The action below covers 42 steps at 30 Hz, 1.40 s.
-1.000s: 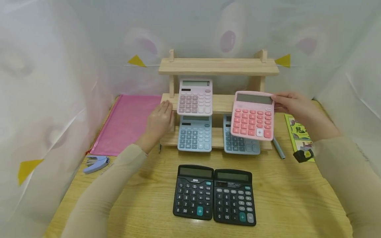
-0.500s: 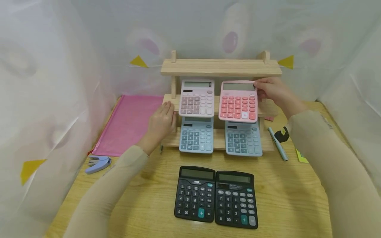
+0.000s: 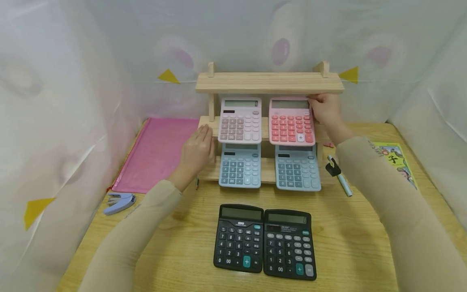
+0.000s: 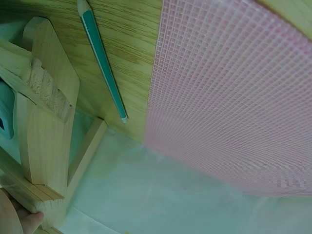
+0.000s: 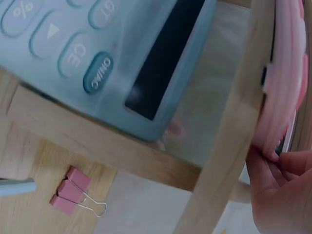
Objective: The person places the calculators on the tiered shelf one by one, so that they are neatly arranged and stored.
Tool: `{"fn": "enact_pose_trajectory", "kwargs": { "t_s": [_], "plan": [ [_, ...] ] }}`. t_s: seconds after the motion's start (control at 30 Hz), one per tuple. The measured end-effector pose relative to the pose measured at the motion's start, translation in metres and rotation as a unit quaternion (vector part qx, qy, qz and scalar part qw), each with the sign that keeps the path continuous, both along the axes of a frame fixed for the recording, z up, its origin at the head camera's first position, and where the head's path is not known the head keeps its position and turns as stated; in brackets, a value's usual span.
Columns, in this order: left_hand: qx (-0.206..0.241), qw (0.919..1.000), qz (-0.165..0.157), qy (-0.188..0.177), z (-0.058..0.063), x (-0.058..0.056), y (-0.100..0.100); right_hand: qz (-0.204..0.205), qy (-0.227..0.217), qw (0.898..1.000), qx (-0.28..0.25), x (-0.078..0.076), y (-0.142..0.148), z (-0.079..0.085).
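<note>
Nearest on the bench [image 3: 175, 243]: two black calculators [image 3: 264, 242] flat, side by side; beyond, on the wooden rack [image 3: 269, 82], two blue calculators [image 3: 270, 165] leaning on the lower shelf, keys outward, probably for display. Middle shelf: pale pink calculator [image 3: 239, 119] beside coral pink calculator [image 3: 291, 121], the latter pinched at its upper right edge by the right hand [image 3: 326, 110], fingers [image 5: 265, 168] curled round the rim, seemingly steadying it. Left hand [image 3: 197, 149] with straight fingers resting against the rack's left upright, likely bracing it.
</note>
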<state>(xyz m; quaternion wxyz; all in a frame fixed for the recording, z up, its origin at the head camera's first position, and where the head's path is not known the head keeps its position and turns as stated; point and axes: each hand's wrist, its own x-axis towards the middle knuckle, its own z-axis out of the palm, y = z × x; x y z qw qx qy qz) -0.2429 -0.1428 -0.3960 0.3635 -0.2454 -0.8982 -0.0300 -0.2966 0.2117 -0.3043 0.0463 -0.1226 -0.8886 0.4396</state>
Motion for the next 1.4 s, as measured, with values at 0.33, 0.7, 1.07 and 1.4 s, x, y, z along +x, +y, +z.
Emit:
{"fn": "enact_pose_trajectory", "kwargs": {
  "t_s": [0.33,0.7,1.07,1.4],
  "plan": [
    [0.006,0.9999,-0.001,-0.01,0.0,0.001,-0.003,-0.045,0.042,0.998,-0.011,0.0,-0.01,-0.004],
    [-0.003,1.0,-0.001,-0.007,-0.001,-0.005,-0.001,0.026,0.041,0.996,-0.073,0.036,-0.002,-0.008],
    [-0.003,0.9999,0.008,-0.012,-0.001,-0.01,-0.006,0.239,0.049,0.962,0.121,0.16,0.023,-0.053],
    [-0.003,0.9999,0.007,-0.01,-0.002,-0.012,-0.011,0.353,-0.192,0.916,-0.014,0.2,0.043,-0.106]
  ]
}}
